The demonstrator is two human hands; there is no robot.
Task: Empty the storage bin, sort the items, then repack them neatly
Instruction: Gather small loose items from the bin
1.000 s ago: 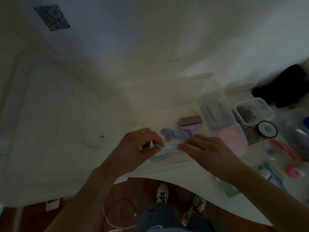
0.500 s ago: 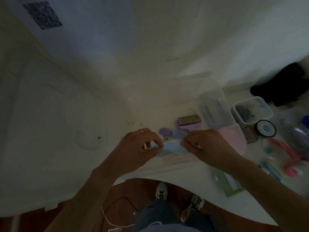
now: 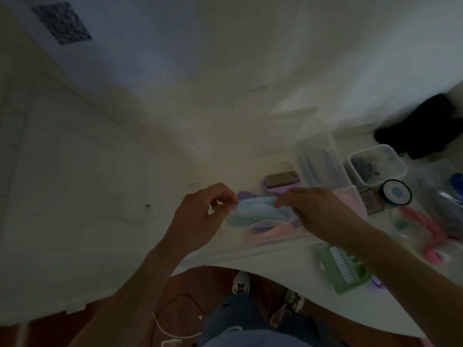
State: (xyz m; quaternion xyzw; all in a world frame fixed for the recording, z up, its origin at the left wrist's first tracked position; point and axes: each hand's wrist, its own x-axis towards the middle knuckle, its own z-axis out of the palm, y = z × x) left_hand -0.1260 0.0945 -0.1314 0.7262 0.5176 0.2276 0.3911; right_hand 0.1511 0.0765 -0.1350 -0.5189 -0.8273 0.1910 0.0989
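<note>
Dim, murky light with a bluish cast on the wall [image 3: 155, 78]; the table [image 3: 288, 261] is palest at right. Soft focus throughout, and wide-angle bending curves the edges.

No text can be read; the wall's square code patch [image 3: 61, 23] is a blur.

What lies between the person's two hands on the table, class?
In the head view, a light blue soft item spans the gap, its ends pinched by the left hand and the right hand.
</note>
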